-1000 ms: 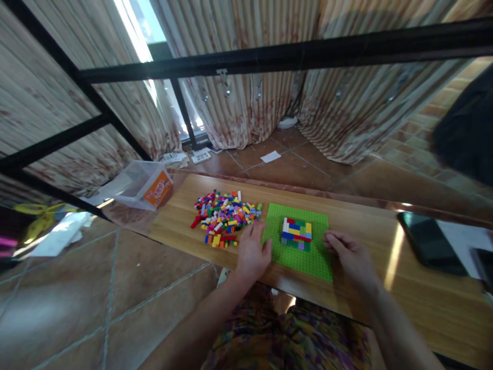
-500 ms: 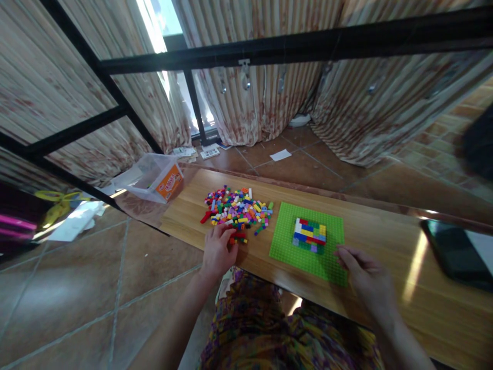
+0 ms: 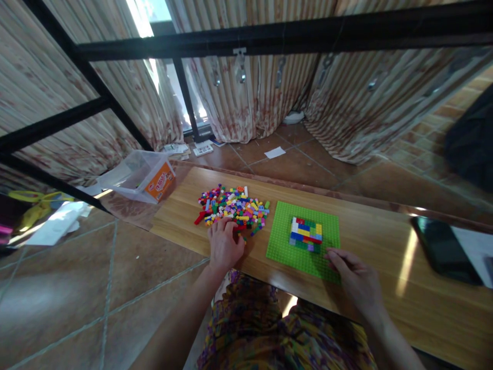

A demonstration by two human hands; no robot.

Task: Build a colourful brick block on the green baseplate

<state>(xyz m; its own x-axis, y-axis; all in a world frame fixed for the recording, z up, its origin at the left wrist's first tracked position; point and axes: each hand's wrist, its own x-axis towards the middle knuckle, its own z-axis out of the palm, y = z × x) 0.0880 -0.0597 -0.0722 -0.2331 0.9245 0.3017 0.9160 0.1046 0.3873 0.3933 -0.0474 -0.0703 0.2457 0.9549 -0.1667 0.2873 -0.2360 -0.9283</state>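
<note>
A pile of small mixed-colour toy bricks (image 3: 239,205) lies on the wooden bench. Over the pile's near edge my left hand (image 3: 226,245) is bent downward, with thumb and fingers apart around a few loose bricks; its fingertips are partly hidden. To the right is a green studded baseplate (image 3: 279,241). On it stands a low block of joined bricks (image 3: 306,234) in white, blue, yellow, red and other colours. My right hand (image 3: 356,277) is closed in a pinch just above the baseplate's right edge, and whatever is between its fingertips is too small to name.
The wooden bench (image 3: 370,246) runs across in front of my lap. A clear plastic box (image 3: 133,180) with an orange label stands beyond its left end. At the right lie a dark phone-like device (image 3: 442,252) and a white paper (image 3: 475,252). A black metal frame (image 3: 300,38) crosses before the curtains.
My left hand has shifted a little to the right along the pile's near edge, covering the red bricks there. The view has turned slightly; my right hand keeps its pinch near the baseplate.
</note>
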